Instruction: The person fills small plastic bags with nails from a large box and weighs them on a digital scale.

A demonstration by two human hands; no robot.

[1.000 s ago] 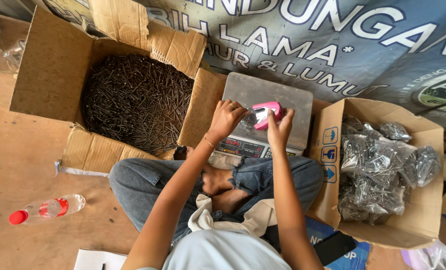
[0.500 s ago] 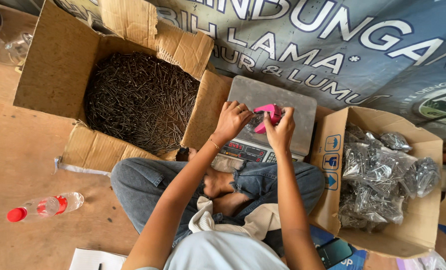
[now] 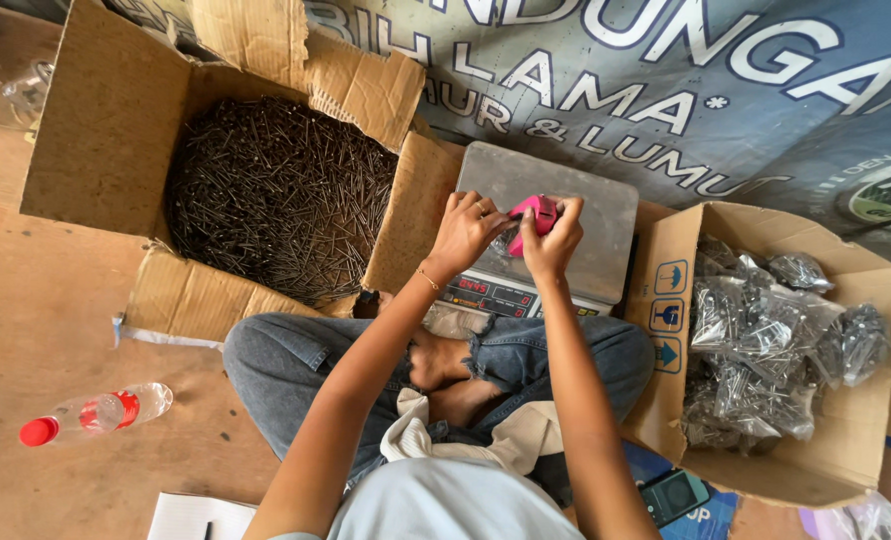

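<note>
Both my hands meet over the metal plate of a digital scale (image 3: 596, 215). My right hand (image 3: 554, 243) grips a small pink stapler-like tool (image 3: 536, 211). My left hand (image 3: 466, 232) touches the tool's left end and pinches what looks like a small clear bag (image 3: 507, 243) under it; the bag is mostly hidden by my fingers. The scale's red display (image 3: 474, 288) faces me, just above my crossed legs in torn jeans (image 3: 506, 345).
An open cardboard box (image 3: 106, 130) heaped with loose dark nails (image 3: 276, 195) stands at the left. A second box (image 3: 846, 440) at the right holds several clear bags of nails (image 3: 766, 340). A plastic bottle (image 3: 96, 413) lies on the floor; a printed banner (image 3: 706, 90) lies behind.
My hands stay together over the scale, drawing closer around the pink tool, which has tilted slightly. The view has shifted a little.
</note>
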